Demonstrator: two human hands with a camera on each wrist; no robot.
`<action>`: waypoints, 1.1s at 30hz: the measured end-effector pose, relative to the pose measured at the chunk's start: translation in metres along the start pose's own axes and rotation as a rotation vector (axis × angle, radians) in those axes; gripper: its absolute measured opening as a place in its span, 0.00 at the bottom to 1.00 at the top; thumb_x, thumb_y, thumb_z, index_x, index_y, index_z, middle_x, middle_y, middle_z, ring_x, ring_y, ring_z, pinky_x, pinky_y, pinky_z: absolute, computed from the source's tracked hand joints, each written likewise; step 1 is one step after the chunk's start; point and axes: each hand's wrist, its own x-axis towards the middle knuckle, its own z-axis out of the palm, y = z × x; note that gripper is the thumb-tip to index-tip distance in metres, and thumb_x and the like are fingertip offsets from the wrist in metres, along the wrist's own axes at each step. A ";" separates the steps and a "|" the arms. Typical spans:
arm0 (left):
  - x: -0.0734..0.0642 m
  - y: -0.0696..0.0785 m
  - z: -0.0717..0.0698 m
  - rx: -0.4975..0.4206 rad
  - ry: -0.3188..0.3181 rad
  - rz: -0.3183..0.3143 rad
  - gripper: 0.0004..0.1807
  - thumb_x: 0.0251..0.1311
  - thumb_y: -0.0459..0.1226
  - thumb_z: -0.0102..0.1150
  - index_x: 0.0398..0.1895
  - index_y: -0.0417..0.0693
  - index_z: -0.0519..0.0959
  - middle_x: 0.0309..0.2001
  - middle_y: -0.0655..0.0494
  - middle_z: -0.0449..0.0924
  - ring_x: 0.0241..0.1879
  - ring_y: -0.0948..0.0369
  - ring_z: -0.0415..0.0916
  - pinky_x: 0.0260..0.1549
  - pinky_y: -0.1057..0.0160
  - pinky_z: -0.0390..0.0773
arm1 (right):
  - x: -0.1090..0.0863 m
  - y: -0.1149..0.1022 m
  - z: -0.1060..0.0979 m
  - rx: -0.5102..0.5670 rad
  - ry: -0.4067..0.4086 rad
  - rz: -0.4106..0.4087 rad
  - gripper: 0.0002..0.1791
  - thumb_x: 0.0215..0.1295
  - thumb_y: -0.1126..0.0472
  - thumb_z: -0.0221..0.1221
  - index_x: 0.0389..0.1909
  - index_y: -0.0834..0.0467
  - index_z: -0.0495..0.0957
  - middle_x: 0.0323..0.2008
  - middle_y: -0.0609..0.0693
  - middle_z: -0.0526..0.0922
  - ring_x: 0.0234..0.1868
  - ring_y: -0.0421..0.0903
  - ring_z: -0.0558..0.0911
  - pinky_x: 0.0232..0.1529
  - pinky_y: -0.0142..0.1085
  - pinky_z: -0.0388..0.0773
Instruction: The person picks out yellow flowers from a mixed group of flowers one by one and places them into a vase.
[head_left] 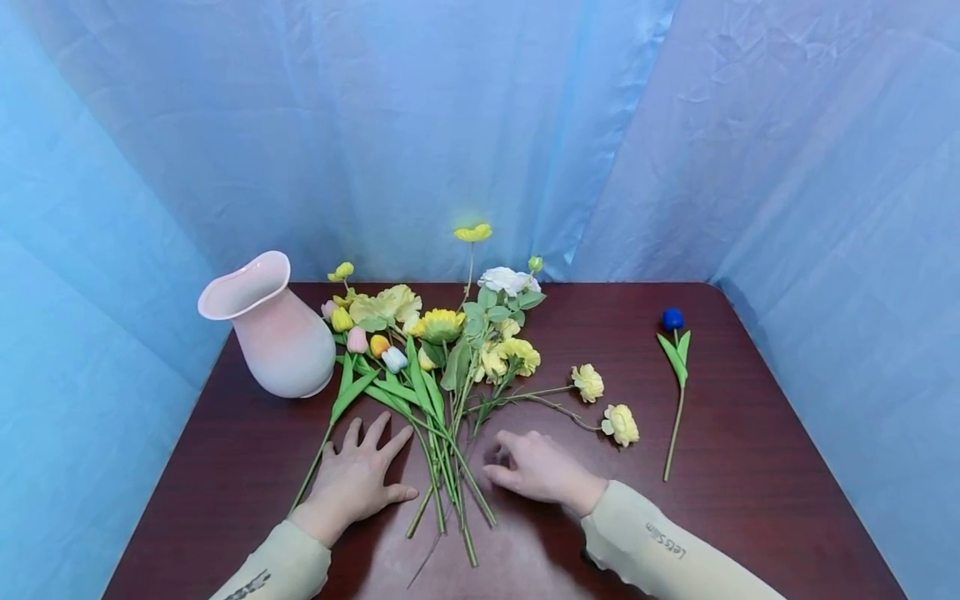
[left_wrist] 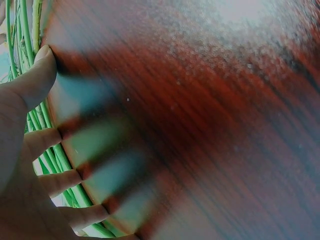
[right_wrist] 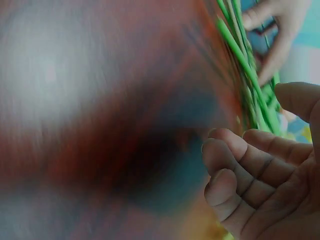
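A loose bunch of artificial flowers lies in the middle of the table, its green stems (head_left: 448, 467) crossing and pointing toward the front. My left hand (head_left: 358, 475) rests on the table left of the stems, fingers spread and straight; in the left wrist view its fingertips touch the tabletop. Beside the stems on the right, my right hand (head_left: 542, 468) holds nothing, its fingers loosely curled and the palm bare in the right wrist view. Tulips (head_left: 393, 359) in pink, orange, white and yellow lie at the left of the bunch, yellow blossoms (head_left: 517, 357) and a white flower (head_left: 504, 281) at the right.
A pink-and-white vase (head_left: 283, 342) stands upright at the back left. One blue tulip (head_left: 672, 319) lies apart on the right side of the dark red-brown table (head_left: 757, 500). Two pale yellow flowers (head_left: 619, 425) reach out to the right. Blue curtains (head_left: 420, 125) hang behind and beside the table.
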 end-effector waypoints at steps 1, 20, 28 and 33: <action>0.000 0.000 0.000 0.001 -0.001 0.000 0.48 0.53 0.67 0.67 0.77 0.64 0.66 0.76 0.42 0.59 0.72 0.30 0.56 0.55 0.20 0.63 | 0.001 -0.001 0.005 0.016 -0.015 -0.005 0.13 0.67 0.49 0.65 0.42 0.54 0.81 0.35 0.50 0.88 0.35 0.46 0.86 0.37 0.40 0.82; 0.002 0.001 -0.004 0.003 -0.030 -0.010 0.49 0.53 0.67 0.67 0.77 0.63 0.65 0.77 0.42 0.58 0.73 0.29 0.55 0.56 0.20 0.62 | 0.010 -0.029 0.039 -0.222 0.019 -0.032 0.18 0.64 0.49 0.66 0.28 0.51 0.67 0.14 0.41 0.65 0.15 0.42 0.69 0.18 0.41 0.65; 0.002 0.000 -0.003 -0.006 -0.031 -0.008 0.49 0.53 0.67 0.67 0.77 0.62 0.66 0.77 0.42 0.58 0.73 0.29 0.55 0.55 0.20 0.62 | 0.015 -0.029 0.044 -0.248 0.069 0.025 0.11 0.65 0.55 0.63 0.29 0.52 0.70 0.16 0.47 0.74 0.18 0.52 0.80 0.19 0.47 0.71; 0.003 0.000 -0.003 -0.018 -0.037 -0.007 0.49 0.53 0.67 0.67 0.77 0.62 0.65 0.77 0.41 0.58 0.73 0.29 0.55 0.55 0.20 0.62 | 0.015 -0.026 0.044 -0.215 0.143 0.024 0.15 0.69 0.55 0.62 0.25 0.53 0.68 0.16 0.48 0.75 0.18 0.53 0.80 0.15 0.44 0.69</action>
